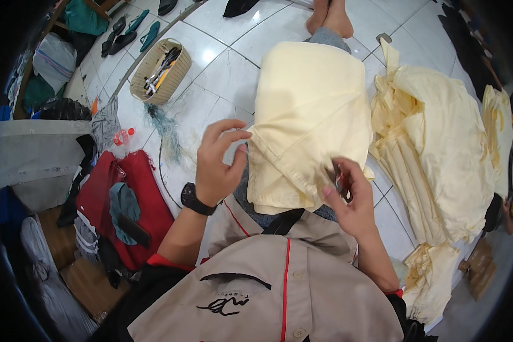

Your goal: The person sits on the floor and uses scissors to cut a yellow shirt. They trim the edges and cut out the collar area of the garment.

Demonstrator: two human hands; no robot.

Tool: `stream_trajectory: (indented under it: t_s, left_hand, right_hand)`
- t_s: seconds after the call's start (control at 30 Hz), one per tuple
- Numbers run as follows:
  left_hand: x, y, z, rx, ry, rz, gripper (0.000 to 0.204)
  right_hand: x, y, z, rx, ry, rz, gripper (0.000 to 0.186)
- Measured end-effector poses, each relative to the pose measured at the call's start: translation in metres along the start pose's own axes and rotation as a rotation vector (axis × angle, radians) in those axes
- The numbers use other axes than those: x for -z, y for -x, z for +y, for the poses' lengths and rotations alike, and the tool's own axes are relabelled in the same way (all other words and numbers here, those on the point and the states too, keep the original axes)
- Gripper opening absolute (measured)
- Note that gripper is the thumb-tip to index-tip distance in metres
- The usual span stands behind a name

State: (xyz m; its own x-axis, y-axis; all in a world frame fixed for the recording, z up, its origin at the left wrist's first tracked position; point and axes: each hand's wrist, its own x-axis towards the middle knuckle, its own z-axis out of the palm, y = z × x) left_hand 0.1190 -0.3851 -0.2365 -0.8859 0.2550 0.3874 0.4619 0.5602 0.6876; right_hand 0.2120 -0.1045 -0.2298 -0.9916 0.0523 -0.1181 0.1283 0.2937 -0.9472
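The cream cloth (310, 80) lies across the legs (330, 37). The left hand (219, 162), loosely curled beside its left edge, holds nothing discernible; the right hand (356, 206) grips apparent snips (343, 183), blurred. Recommended: cloth taut, points angled off the weave.

So we've got a white tiled floor (232, 71) with dark grout lines and a bright glare patch (210, 52) where light bounces off it. Over on our left there's a plain grey panel (43, 151), wall or furniture, we can't tell.
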Motion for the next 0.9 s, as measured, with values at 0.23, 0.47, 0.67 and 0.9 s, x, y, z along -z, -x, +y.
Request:
stream_trajectory:
  t_s: [0.23,0.47,0.67,0.9]
  left_hand:
    - [-0.029,0.017,0.023,-0.015,0.0,-0.08,0.029]
    - [-0.042,0.029,0.012,0.014,0.078,0.013,0.014]
    - [-0.034,0.026,0.012,0.09,0.175,-0.03,0.008]
    - [-0.033,0.03,0.014,0.095,0.19,-0.02,0.005]
  right_hand:
    - [-0.048,-0.024,-0.016,0.178,0.057,0.019,0.045]
    - [-0.056,-0.017,-0.011,0.386,0.446,0.014,0.038]
    - [-0.058,-0.016,-0.012,0.457,0.59,0.016,0.038]
    - [-0.059,-0.018,-0.015,0.47,0.626,0.001,0.043]
